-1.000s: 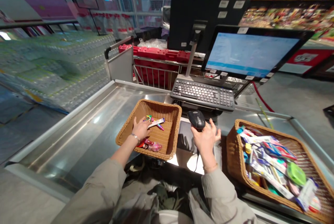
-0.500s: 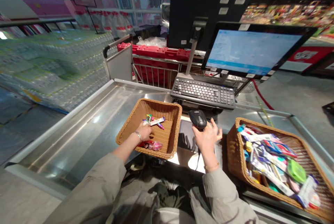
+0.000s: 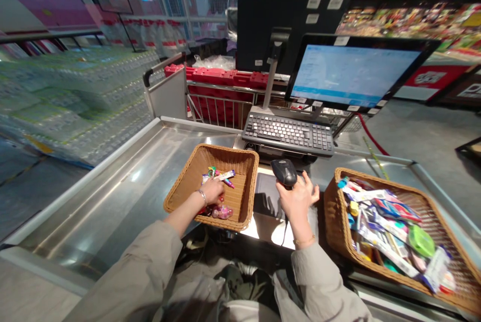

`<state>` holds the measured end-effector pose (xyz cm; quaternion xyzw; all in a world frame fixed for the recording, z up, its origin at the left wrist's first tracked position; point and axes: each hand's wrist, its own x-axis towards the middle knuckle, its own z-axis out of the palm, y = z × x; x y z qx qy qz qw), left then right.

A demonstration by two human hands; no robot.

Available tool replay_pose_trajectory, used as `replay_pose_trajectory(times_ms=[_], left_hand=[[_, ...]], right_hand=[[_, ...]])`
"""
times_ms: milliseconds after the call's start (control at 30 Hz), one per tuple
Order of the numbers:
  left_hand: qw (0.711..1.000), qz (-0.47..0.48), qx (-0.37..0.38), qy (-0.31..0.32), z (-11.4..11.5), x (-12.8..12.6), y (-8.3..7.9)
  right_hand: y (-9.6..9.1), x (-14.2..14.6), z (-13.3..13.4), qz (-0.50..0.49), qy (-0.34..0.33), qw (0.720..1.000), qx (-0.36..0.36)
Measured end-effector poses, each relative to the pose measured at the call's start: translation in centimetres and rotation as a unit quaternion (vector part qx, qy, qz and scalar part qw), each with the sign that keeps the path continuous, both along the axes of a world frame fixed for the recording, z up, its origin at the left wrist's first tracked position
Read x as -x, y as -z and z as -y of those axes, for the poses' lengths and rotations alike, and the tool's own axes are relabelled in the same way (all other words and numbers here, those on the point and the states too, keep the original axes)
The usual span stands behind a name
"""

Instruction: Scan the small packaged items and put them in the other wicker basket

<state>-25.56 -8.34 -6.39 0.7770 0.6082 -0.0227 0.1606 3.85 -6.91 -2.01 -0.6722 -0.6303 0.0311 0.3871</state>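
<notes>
My left hand (image 3: 212,191) is down inside the left wicker basket (image 3: 179,193), its fingers curled over small packets lying there. A slim packet with coloured ends (image 3: 222,177) lies just beyond its knuckles, and a pink packet (image 3: 222,212) lies near the wrist. What the fingers grip is hidden. My right hand (image 3: 299,201) is closed on the handle of a black barcode scanner (image 3: 284,172), held over the dark scan plate (image 3: 266,193) between the two baskets.
A second wicker basket (image 3: 330,202) at the right is piled with several toothbrush packs. A keyboard (image 3: 288,134) and lit monitor (image 3: 353,74) stand behind the scanner. The steel counter (image 3: 124,187) runs left; red baskets (image 3: 225,79) sit beyond it.
My left hand has slid a little to the right inside the left basket, closer to the packets. My right hand keeps its hold on the scanner in about the same place.
</notes>
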Motion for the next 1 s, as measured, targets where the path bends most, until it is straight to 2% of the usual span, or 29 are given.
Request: replay_pose_trajectory(times_ms=[67,133,233,333,500,633,833,1000], left_hand=[[1.000,0.019,-0.017,0.019,-0.6,0.0,-1.4],[0.998,0.063,-0.028,-0.005,-1.1,0.0,-2.5],[0.991,0.119,-0.016,-0.054,-1.5,0.1,-2.8],[0.990,0.115,-0.005,-0.075,-1.6,0.5,-2.0],[0.993,0.056,0.004,-0.108,-1.5,1.8,-0.4],[0.994,0.016,0.016,-0.107,-1.5,2.4,0.6],[0.995,-0.005,0.040,-0.091,-1.6,1.9,1.5],[0.993,-0.033,0.046,-0.105,-1.6,1.4,1.8]], right_hand=[[0.0,0.0,0.0,-0.001,0.000,1.000,0.000],[-0.1,0.0,0.0,-0.001,0.002,1.000,0.004],[-0.1,-0.1,0.1,0.000,0.001,1.000,0.010],[-0.2,-0.3,0.1,0.000,-0.004,1.000,0.012],[-0.4,-0.5,0.2,0.006,0.002,1.000,0.011],[-0.3,-0.6,0.3,-0.004,0.002,1.000,0.008],[-0.1,-0.9,0.4,-0.006,0.001,1.000,0.001],[-0.1,-1.2,0.5,-0.004,0.011,1.000,0.009]])
